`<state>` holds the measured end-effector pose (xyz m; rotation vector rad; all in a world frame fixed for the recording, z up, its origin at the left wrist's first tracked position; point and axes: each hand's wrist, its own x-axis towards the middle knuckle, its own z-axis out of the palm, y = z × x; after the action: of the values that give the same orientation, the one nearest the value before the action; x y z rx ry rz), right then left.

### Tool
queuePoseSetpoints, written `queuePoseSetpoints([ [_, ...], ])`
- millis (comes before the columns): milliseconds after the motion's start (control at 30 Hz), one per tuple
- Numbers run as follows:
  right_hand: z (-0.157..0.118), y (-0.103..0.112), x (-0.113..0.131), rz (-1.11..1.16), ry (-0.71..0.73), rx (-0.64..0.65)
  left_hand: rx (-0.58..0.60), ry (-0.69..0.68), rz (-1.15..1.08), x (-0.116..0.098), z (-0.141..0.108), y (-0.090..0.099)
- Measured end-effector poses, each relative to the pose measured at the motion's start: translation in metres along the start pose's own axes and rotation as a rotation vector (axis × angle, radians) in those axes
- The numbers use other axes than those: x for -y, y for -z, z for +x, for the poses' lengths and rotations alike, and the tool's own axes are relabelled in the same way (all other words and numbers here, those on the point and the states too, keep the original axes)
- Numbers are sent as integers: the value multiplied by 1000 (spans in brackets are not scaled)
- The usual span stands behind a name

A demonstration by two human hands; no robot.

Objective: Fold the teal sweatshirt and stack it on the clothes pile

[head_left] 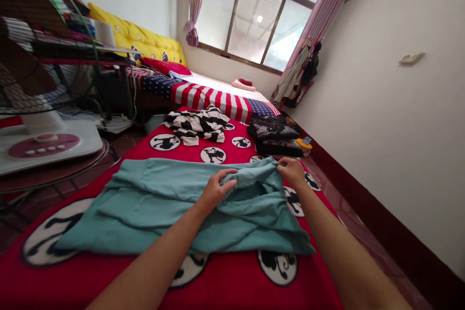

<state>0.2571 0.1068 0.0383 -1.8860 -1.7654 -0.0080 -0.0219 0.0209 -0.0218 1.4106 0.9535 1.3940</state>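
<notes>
A teal garment (pixel 145 203) lies spread across a red blanket with black-and-white round prints (pixel 225 286). My left hand (pixel 215 189) pinches a fold of the teal cloth near its far edge. My right hand (pixel 292 170) grips the cloth's far right corner, lifting it slightly so the fabric bunches between the two hands.
A black-and-white striped garment (pixel 196 125) and a stack of folded dark clothes (pixel 276 136) lie farther back on the blanket. A bed with a stars-and-stripes cover (pixel 210 94) stands behind. A floor fan (pixel 39 82) is at the left, a white wall at the right.
</notes>
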Motion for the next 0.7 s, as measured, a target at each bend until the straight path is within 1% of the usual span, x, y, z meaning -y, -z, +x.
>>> queuePoseSetpoints([
  [67,0,-9,-2,-48,-41,-4,8,11,-12,2,2,-2],
  [233,-10,-53,-7,-48,-106,48,-59,96,-87,4,5,5],
  [300,-9,-63,-11,-6,-104,78,-65,118,-97,4,5,8],
  [333,-8,-63,-13,20,-95,89,-61,122,-93,4,5,10],
  [400,-7,-54,-17,77,-63,92,-47,114,-61,5,4,11],
  [500,-17,-28,-20,155,-2,42,-23,69,11,7,2,10],
  [600,-48,-1,-18,226,78,16,-23,47,35,6,0,9],
  [633,-60,6,-18,251,115,40,-30,49,28,4,-1,9],
  [700,-84,15,-19,309,228,137,-45,47,15,0,-2,9],
])
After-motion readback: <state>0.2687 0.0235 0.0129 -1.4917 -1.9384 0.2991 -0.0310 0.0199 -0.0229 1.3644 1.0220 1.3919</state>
